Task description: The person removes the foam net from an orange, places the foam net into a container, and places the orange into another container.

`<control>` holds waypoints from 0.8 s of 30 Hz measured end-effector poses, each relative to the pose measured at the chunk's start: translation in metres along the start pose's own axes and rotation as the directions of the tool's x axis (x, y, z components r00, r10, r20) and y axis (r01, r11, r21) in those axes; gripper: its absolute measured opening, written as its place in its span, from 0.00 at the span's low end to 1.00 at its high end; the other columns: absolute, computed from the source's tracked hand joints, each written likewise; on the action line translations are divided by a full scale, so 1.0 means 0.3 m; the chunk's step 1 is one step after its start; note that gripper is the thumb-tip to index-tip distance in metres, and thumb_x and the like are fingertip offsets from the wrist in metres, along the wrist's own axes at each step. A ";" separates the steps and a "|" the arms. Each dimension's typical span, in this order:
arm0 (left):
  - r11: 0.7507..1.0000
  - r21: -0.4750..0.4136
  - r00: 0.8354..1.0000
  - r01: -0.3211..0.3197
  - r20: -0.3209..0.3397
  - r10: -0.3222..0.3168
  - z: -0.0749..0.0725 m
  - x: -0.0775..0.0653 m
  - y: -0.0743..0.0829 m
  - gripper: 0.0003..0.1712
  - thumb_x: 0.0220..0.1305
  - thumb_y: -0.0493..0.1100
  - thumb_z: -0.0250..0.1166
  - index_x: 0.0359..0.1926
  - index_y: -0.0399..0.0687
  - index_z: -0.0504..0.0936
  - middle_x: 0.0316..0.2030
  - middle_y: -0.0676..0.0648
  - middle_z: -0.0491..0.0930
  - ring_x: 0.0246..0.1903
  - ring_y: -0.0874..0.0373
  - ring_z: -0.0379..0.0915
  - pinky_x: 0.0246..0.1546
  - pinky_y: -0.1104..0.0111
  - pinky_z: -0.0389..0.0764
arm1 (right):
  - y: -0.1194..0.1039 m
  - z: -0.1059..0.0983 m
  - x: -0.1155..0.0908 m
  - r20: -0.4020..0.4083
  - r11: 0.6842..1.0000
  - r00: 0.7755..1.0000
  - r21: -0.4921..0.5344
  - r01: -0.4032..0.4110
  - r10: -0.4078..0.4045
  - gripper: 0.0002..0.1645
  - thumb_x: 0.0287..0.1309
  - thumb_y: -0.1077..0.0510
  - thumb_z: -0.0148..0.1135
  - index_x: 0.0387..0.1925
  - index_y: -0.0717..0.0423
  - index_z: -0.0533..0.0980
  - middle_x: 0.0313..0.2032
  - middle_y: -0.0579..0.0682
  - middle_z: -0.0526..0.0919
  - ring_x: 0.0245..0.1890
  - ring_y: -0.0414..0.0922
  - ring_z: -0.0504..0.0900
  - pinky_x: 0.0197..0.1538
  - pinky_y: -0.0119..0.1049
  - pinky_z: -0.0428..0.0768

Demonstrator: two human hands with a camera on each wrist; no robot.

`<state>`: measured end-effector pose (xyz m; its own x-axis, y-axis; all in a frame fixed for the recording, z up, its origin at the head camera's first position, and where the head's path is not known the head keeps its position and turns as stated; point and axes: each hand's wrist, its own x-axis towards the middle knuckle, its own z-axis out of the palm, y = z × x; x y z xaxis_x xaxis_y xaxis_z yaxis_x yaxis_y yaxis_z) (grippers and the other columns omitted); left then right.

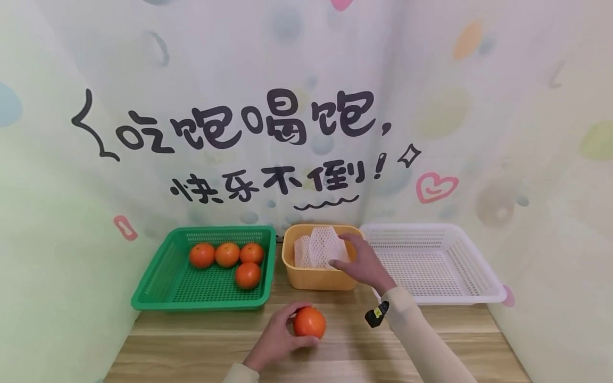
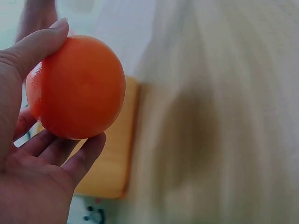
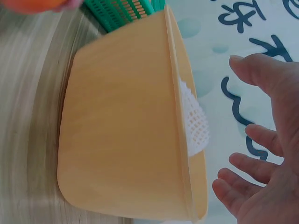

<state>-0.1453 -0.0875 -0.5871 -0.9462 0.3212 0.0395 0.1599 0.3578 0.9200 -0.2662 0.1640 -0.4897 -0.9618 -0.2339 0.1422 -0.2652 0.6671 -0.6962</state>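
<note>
My left hand (image 1: 280,335) grips a round, glossy orange fruit (image 1: 309,323) between thumb and fingers, in front of the yellow bin. Close up in the left wrist view, the fruit (image 2: 81,88) has smooth skin, and the thumb and fingertips press on opposite sides. Over the right side of the yellow bin (image 1: 322,279), my right hand (image 1: 361,260) reaches with thumb and fingers spread apart. White foam fruit nets (image 1: 325,247) stand in that bin, right by the fingers. In the right wrist view, one foam net (image 3: 194,121) pokes above the rim, apart from the fingers.
To the left, a green basket (image 1: 201,306) holds several more orange fruits (image 1: 227,255). A white basket (image 1: 431,266) stands at the right, behind the right forearm. The wooden table (image 1: 191,346) ends at a printed curtain (image 1: 311,53) behind the containers.
</note>
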 end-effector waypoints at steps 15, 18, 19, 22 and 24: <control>0.998 0.062 0.971 -0.003 -0.239 0.018 -0.259 -0.020 0.086 0.39 0.47 0.55 0.84 0.62 0.71 0.78 0.62 0.54 0.79 0.55 0.55 0.75 0.54 0.65 0.80 | -0.101 0.059 -0.089 0.014 0.984 0.986 0.059 0.166 -0.167 0.46 0.54 0.47 0.77 0.71 0.52 0.70 0.72 0.52 0.71 0.74 0.56 0.67 0.76 0.58 0.64; 0.995 0.095 0.962 -0.014 -0.270 0.039 -0.315 -0.018 0.080 0.39 0.49 0.54 0.83 0.63 0.66 0.78 0.60 0.51 0.80 0.53 0.53 0.77 0.53 0.65 0.81 | -0.123 0.089 -0.104 0.020 0.982 0.983 0.050 0.182 -0.183 0.44 0.55 0.46 0.76 0.71 0.50 0.70 0.72 0.49 0.71 0.74 0.53 0.67 0.76 0.56 0.65; 0.994 0.108 0.959 -0.017 -0.280 0.047 -0.334 -0.016 0.077 0.39 0.50 0.54 0.82 0.64 0.63 0.78 0.60 0.50 0.80 0.53 0.53 0.77 0.53 0.63 0.81 | -0.130 0.103 -0.108 0.026 0.982 0.982 0.047 0.184 -0.185 0.44 0.55 0.45 0.76 0.71 0.49 0.70 0.73 0.48 0.71 0.74 0.52 0.67 0.76 0.55 0.66; 0.989 0.149 0.952 -0.003 -0.303 0.048 -0.386 -0.010 0.072 0.39 0.52 0.54 0.81 0.65 0.57 0.77 0.59 0.47 0.80 0.52 0.51 0.77 0.53 0.59 0.80 | -0.152 0.148 -0.119 0.051 0.977 0.976 0.026 0.210 -0.211 0.43 0.57 0.44 0.75 0.71 0.47 0.70 0.73 0.46 0.71 0.74 0.50 0.67 0.75 0.52 0.68; 0.982 0.187 0.949 0.018 -0.313 0.042 -0.423 -0.003 0.066 0.39 0.54 0.56 0.80 0.66 0.56 0.76 0.60 0.46 0.79 0.54 0.50 0.75 0.54 0.56 0.80 | -0.168 0.180 -0.125 0.073 0.969 0.966 0.019 0.247 -0.248 0.42 0.57 0.46 0.75 0.71 0.48 0.70 0.73 0.48 0.71 0.74 0.50 0.68 0.75 0.52 0.68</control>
<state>-0.1770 -0.1918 -0.5194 -0.9791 0.0458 0.1982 0.1927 0.5212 0.8314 -0.2132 0.1010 -0.4981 -0.8585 -0.4429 0.2585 -0.4933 0.5753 -0.6525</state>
